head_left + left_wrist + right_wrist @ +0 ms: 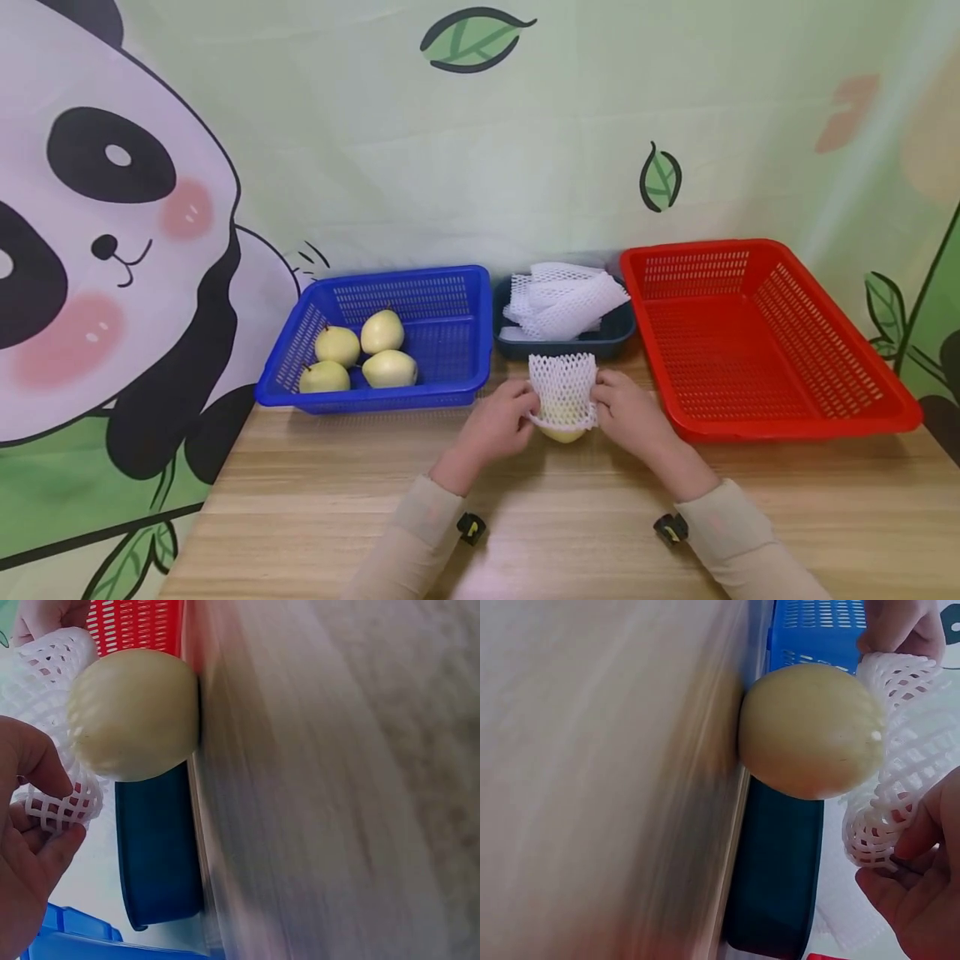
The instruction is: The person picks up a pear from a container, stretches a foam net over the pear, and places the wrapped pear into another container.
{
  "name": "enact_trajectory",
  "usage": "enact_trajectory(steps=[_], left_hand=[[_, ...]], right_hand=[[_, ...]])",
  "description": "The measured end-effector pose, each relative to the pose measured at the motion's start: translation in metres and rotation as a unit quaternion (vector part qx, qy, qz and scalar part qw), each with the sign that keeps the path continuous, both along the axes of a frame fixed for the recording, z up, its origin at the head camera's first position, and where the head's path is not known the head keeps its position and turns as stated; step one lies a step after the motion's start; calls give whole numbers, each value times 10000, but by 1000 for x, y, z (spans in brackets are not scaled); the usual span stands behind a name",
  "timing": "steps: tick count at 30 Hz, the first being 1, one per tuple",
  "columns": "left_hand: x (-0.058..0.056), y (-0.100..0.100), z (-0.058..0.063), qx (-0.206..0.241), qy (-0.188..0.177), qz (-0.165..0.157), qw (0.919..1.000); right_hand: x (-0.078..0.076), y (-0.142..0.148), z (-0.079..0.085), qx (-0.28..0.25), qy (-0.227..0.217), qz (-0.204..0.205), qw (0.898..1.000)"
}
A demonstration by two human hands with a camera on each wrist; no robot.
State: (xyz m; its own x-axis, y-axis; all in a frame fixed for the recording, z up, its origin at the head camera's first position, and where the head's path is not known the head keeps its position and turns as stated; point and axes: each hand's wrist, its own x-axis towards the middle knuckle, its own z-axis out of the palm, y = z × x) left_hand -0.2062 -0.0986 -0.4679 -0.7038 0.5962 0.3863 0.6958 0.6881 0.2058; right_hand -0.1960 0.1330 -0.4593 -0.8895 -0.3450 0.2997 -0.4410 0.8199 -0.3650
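Note:
A pale yellow pear (139, 716) rests on the wooden table, its upper part covered by a white foam net sleeve (562, 383). On the left side my left hand (501, 421) pinches the sleeve's edge between thumb and fingers. Opposite it, my right hand (628, 410) pinches the other edge, so the mesh is drawn wide between both hands. In the right wrist view the pear's lower part shows bare below the netting, and the right thumb and fingers (911, 862) grip the mesh.
To the left stands a blue basket (480, 333) with several bare pears (382, 332). Behind the hands, a dark teal tray (618, 327) holds more white foam sleeves (570, 302). A red basket (750, 358) stands at the right, and a panda-printed cloth hangs behind.

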Motion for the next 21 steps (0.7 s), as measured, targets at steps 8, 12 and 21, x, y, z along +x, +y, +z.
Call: enact_trajectory(steps=[8,12,21], left_hand=[[2,-2,-4,-450,129,-76,9989],[2,-2,-4,-596,-183,-119,9980],[0,-4,1,-275,-1359,37,9903]], right_hand=[[1,4,-7,255,104,309,9991],[0,5,-10,376,-118,480,9981],[-7,9,-8,369,-579,751,9948]])
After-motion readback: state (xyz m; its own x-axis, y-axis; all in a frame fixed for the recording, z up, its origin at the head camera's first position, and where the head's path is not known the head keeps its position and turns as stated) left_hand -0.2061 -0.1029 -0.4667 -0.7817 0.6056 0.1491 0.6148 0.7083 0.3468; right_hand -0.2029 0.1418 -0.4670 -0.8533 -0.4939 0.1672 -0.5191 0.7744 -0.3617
